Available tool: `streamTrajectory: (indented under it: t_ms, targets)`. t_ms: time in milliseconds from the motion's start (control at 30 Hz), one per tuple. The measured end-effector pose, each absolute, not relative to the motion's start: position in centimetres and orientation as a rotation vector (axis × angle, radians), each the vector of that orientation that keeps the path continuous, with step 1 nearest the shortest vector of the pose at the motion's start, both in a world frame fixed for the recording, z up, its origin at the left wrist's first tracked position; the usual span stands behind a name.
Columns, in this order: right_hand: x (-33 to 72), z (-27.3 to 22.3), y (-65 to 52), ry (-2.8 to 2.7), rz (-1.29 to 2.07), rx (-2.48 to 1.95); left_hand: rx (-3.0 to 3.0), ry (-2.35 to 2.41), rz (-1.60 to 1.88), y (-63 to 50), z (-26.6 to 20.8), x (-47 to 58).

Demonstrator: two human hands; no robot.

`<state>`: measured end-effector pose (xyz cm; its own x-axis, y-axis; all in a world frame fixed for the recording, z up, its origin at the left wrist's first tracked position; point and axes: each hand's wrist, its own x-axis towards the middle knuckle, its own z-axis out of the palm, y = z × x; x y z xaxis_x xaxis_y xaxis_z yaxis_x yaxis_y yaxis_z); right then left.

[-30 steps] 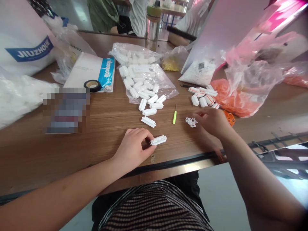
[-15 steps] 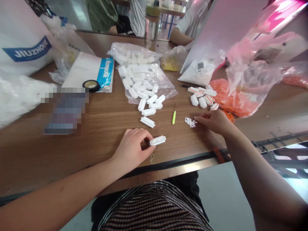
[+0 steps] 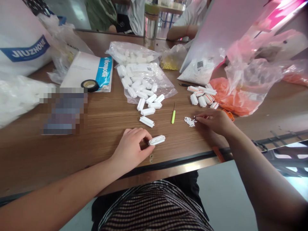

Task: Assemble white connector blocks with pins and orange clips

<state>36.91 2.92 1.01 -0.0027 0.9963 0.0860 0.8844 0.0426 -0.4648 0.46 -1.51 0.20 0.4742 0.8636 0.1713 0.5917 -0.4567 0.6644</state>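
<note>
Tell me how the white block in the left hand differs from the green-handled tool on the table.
The white block is chunky, while the green-handled tool is slim, with a thin shaft. The block is pinched between thumb and fingers of the left hand; the tool lies untouched on the table. Both are longer than they are wide.

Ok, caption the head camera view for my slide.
Left hand holding a white block, right hand beside a pile of tiny white pieces, with a green-handled tool nearby.
</note>
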Motion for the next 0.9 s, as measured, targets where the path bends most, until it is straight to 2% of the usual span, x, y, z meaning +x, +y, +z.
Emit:
streamTrajectory:
  t_ms: [300,367,533,900]
  targets:
    - [34.5,2.7,2.1,-2.11,0.148,-1.849,2.196,1.198,0.686,-1.5,0.2,0.5]
    - [31.9,3.3,1.1,-2.071,0.179,-1.732,2.196,1.194,0.676,-1.5,0.2,0.4]
    - [24.9,3.5,-1.0,-2.21,0.602,-1.251,2.189,1.199,0.663,-1.5,0.2,0.4]
    - [22.9,2.2,-1.0,-2.352,0.584,-1.135,2.185,1.186,0.701,-1.5,0.2,0.5]
